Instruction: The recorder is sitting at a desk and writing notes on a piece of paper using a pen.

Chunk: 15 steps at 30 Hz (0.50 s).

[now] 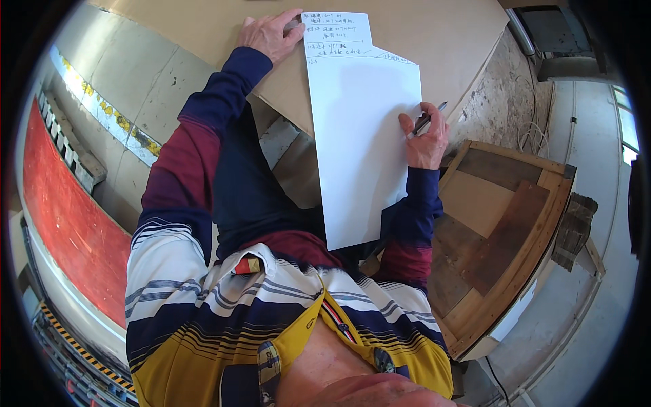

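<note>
A long white sheet of paper [366, 142] lies over the brown board and hangs past its near edge toward my lap. Handwriting in dark ink fills its narrower far end, while most of the lower part is blank. At the sheet's far left corner, my left hand [270, 37] rests with curled fingers and thumb around a small greyish patch that I cannot make out. My right hand [427, 139] is closed on a pen [423, 124] at the paper's right edge. The pen slants up to the right, and its lower end is partly hidden by the fingers.
The brown board [203, 24] forms the surface ahead. To my right stands a wooden-framed panel or box [488, 230]. A red panel [68, 217] curves along the left, near a yellow-and-black striped edge [85, 349]. Loose cables [536, 136] lie at the far right.
</note>
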Motion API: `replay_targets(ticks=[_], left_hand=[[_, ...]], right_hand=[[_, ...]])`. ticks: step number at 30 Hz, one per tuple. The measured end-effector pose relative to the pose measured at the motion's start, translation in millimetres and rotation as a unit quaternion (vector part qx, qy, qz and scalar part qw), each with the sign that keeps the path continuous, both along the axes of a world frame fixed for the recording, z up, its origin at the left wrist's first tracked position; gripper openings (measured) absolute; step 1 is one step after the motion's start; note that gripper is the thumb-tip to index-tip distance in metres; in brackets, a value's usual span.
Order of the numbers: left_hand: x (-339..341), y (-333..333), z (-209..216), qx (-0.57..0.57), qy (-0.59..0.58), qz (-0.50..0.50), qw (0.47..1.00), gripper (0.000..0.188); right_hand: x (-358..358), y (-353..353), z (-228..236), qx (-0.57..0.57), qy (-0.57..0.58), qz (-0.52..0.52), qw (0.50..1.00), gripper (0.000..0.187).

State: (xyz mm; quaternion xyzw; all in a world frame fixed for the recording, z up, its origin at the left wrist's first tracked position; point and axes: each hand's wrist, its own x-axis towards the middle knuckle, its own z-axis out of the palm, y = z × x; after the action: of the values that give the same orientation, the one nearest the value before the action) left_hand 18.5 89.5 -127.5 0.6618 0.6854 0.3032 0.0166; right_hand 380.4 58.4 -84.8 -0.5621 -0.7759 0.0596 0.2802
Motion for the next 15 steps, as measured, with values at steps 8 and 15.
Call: replay_targets(ticks=[8, 15], left_hand=[[0.7, 2.1, 1.5, -0.015, -0.013, 0.009, 1.000, 0.043], [0.1, 1.6, 3.6, -0.025, -0.012, 0.011, 1.000, 0.043]], right_hand=[[0.7, -1.2, -3.1, 0.020, -0.016, 0.020, 0.999, 0.041], [1.7, -1.1, -2.4, 0.041, -0.010, 0.036, 0.998, 0.037]])
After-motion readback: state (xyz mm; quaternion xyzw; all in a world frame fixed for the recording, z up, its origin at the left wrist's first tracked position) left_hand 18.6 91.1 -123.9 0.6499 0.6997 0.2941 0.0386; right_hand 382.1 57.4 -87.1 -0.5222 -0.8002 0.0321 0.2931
